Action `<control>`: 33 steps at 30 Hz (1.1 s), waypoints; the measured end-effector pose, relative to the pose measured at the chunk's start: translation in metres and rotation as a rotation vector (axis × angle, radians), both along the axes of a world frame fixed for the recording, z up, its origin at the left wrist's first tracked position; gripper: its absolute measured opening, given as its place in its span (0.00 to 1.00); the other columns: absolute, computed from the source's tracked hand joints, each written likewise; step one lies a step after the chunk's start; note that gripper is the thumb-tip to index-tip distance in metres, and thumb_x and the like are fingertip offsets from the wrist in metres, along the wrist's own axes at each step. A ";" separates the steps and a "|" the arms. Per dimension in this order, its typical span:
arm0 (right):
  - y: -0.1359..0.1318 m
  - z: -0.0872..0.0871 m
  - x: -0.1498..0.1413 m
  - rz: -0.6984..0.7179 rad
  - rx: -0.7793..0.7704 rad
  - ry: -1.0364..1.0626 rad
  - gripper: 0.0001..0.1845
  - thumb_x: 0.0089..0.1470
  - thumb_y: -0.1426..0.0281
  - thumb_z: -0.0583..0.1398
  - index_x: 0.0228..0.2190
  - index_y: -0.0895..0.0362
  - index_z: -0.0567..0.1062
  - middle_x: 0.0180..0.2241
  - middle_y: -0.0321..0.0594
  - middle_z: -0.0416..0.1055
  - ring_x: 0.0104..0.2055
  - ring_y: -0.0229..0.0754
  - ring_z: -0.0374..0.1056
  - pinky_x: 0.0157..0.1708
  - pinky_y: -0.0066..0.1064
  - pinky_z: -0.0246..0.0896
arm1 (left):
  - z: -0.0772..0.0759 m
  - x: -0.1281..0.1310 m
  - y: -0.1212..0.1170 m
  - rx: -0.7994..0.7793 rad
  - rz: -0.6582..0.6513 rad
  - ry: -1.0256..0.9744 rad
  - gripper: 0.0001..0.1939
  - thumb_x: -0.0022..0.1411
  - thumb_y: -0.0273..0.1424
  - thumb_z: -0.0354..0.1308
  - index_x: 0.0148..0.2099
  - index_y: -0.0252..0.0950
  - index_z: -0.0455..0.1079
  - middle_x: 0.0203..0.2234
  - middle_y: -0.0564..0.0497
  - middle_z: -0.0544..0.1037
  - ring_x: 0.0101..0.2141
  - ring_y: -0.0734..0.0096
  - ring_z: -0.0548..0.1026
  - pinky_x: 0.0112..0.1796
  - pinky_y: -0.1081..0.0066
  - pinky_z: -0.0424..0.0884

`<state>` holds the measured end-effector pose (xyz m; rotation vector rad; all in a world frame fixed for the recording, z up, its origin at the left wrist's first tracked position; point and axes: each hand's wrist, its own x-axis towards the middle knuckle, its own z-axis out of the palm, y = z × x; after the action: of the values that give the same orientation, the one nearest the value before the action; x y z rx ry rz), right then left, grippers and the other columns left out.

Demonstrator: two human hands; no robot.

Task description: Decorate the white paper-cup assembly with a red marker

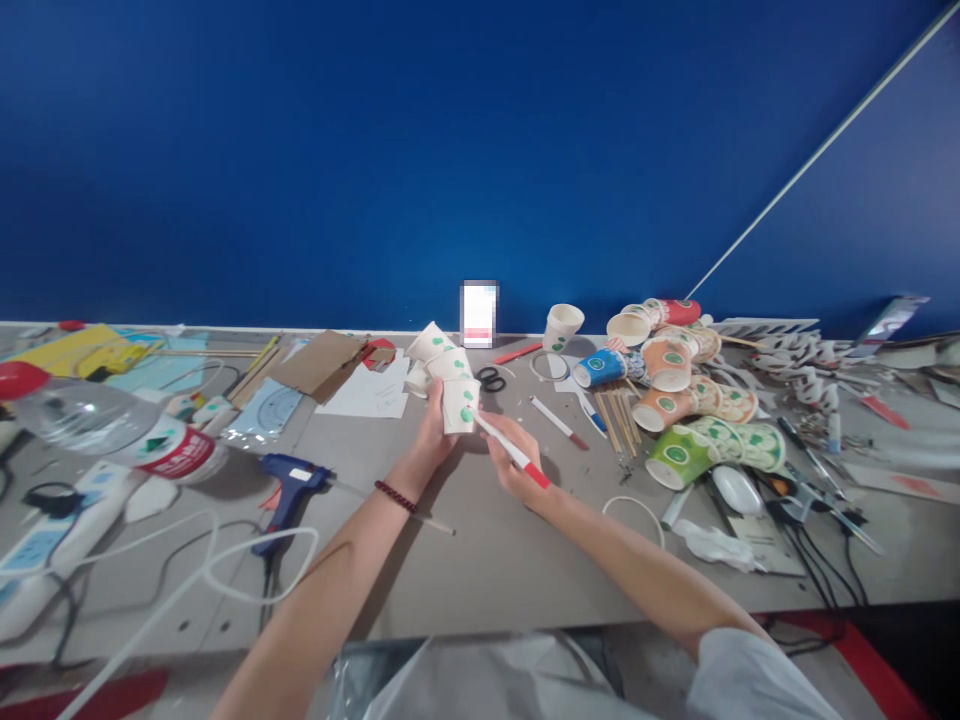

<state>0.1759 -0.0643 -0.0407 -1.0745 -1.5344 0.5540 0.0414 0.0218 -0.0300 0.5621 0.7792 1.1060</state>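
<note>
My left hand point(433, 432) is closed around a white paper cup with green dots point(460, 404), the nearest of three such cups joined in a curved chain point(435, 352) that rises away from me. My right hand point(512, 458) grips a white pen with a red end point(514, 453), its tip touching the lower side of the held cup. A dark bead bracelet point(394, 496) circles my left wrist. Both hands hover just above the grey table point(480, 560).
A blue glue gun point(289, 482) and white cables lie at the left, by a clear water bottle point(112, 425). Black scissors point(490, 379), pens, wooden sticks point(616, 415) and a pile of coloured paper cups point(686, 400) sit to the right. Cardboard point(324, 364) and paper lie behind.
</note>
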 end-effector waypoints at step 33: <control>0.004 -0.003 -0.002 -0.135 -0.043 0.155 0.10 0.60 0.59 0.63 0.37 0.53 0.79 0.36 0.44 0.83 0.36 0.48 0.80 0.38 0.39 0.76 | 0.016 0.002 -0.009 -0.081 -0.042 -0.016 0.30 0.71 0.54 0.48 0.40 0.31 0.76 0.24 0.45 0.80 0.24 0.67 0.78 0.28 0.71 0.75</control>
<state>0.1743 -0.0606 -0.0436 -1.1324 -1.3101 0.5660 0.0438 0.0128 -0.0138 0.4990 0.7913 1.0347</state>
